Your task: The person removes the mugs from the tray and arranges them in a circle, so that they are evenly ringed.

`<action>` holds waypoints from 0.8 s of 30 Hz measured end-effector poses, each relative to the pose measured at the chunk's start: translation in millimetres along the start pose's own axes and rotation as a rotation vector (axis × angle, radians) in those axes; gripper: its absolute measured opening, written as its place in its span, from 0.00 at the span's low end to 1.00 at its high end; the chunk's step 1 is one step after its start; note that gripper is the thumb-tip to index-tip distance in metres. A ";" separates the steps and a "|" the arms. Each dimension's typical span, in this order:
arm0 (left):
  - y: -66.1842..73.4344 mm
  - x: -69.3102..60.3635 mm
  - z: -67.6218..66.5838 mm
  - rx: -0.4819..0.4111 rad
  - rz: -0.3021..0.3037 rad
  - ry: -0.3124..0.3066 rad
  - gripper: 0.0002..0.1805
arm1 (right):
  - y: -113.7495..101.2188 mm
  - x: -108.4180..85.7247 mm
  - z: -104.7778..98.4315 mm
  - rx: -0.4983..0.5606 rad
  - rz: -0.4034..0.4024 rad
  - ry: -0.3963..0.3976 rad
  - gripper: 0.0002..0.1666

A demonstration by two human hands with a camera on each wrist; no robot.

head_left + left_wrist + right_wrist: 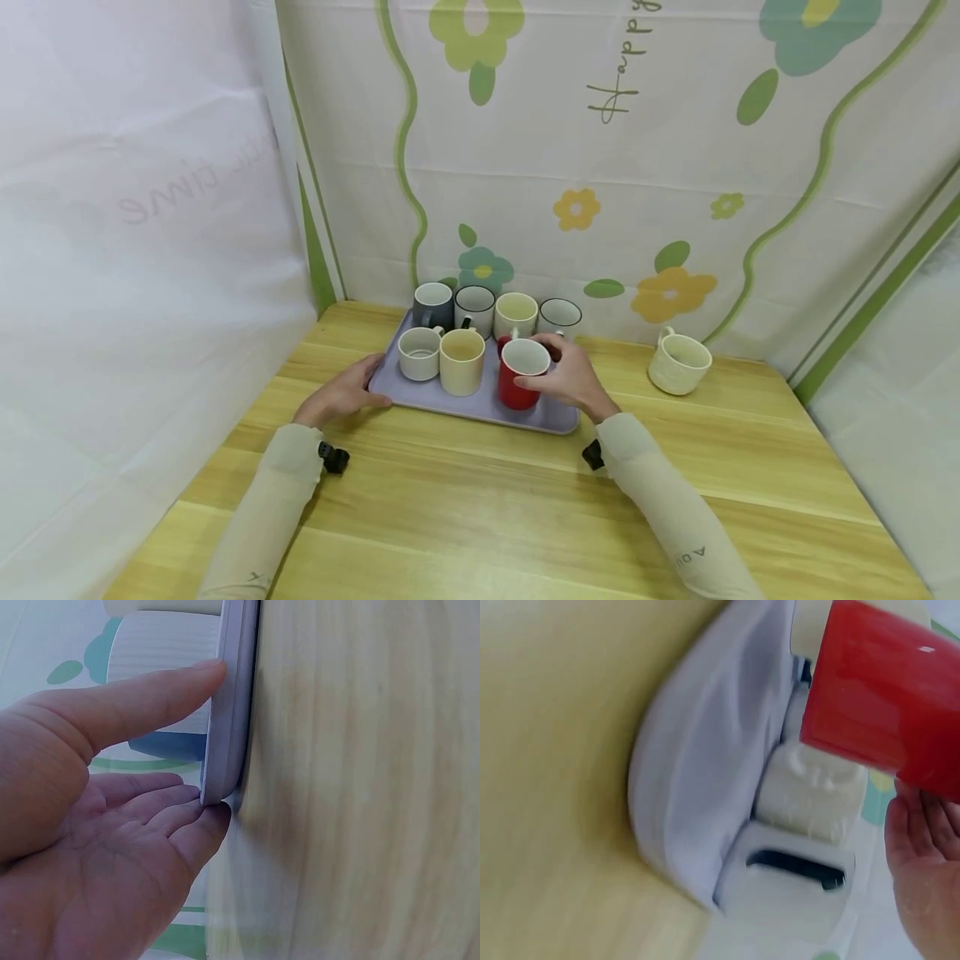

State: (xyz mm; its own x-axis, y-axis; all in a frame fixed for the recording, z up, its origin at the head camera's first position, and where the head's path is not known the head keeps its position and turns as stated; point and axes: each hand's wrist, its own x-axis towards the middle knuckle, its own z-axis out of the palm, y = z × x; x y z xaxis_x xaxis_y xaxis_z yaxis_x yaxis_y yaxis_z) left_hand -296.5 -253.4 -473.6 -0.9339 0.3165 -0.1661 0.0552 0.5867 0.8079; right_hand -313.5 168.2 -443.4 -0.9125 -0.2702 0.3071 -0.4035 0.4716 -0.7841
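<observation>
A red mug (519,388) with a white inside is gripped by my right hand (566,377), thumb and fingers around its upper body. In the right wrist view, the base of the red mug (885,697) stands a little apart from the lilac tray (697,772). My left hand (347,390) touches the tray's (480,408) front left corner, its thumb (150,701) straight against the rim and its fingertips at the adjoining side. On the tray's front left stand a short white mug (418,358) and a cream-yellow mug (461,367).
Along the tray's back stand a dark grey mug (435,310), a black-rimmed white mug (475,312), a pale yellow mug (515,315) and another black-rimmed mug (560,318). A cream mug (678,367) sits on the wooden table (480,517) to the right. A flowered curtain (525,167) hangs behind.
</observation>
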 end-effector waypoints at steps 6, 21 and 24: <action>1.1 -0.7 0.3 0.017 -0.009 0.007 0.53 | 5.5 -10.0 -34.5 -0.002 -0.027 -0.041 0.40; 2.2 -1.6 -0.7 -0.006 0.017 -0.002 0.53 | 44.5 -40.9 -110.7 -0.184 0.028 -0.001 0.42; 2.0 -2.2 0.5 -0.001 0.009 0.005 0.53 | 56.1 -45.3 -122.0 -0.218 0.054 0.001 0.42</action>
State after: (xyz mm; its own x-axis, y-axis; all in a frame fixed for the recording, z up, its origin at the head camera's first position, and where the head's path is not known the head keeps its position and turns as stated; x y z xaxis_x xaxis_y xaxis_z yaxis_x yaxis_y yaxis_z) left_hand -294.1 -252.5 -471.9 -0.9353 0.3177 -0.1562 0.0630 0.5834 0.8097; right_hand -303.0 309.3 -435.5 -0.9333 -0.2389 0.2681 -0.3587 0.6554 -0.6647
